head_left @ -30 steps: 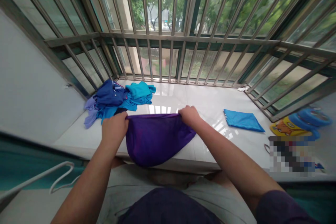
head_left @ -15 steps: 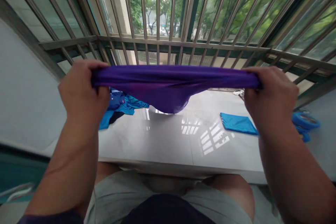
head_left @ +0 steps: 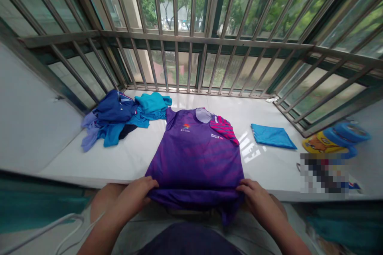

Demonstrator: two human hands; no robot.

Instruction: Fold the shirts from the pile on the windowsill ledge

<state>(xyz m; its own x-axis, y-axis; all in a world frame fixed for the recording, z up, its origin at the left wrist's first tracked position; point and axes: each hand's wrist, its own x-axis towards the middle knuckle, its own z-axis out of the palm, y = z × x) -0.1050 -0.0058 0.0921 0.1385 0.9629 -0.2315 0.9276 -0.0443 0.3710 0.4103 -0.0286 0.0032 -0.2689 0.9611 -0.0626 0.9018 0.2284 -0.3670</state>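
A purple T-shirt lies front up on the white sill, its collar toward the window and its hem over the near edge. One pink-striped sleeve shows at the right shoulder; the left shoulder's sleeve is hardly visible. My left hand pinches the shirt's lower left side near the hem. At the lower right side, my right hand grips the cloth, with some fingertips hidden beneath it. Purple fabric sags between both hands below the sill's edge.
A crumpled pile of blue clothes lies at the back left. On the right are a folded blue cloth and a blue-and-yellow container, with a pixelated patch before it. Metal window bars rise behind the sill.
The purple T-shirt, stretched taut in the air between my raised hands before, now lies spread on the sill. Both hands have come down and closer to my body, still holding it.
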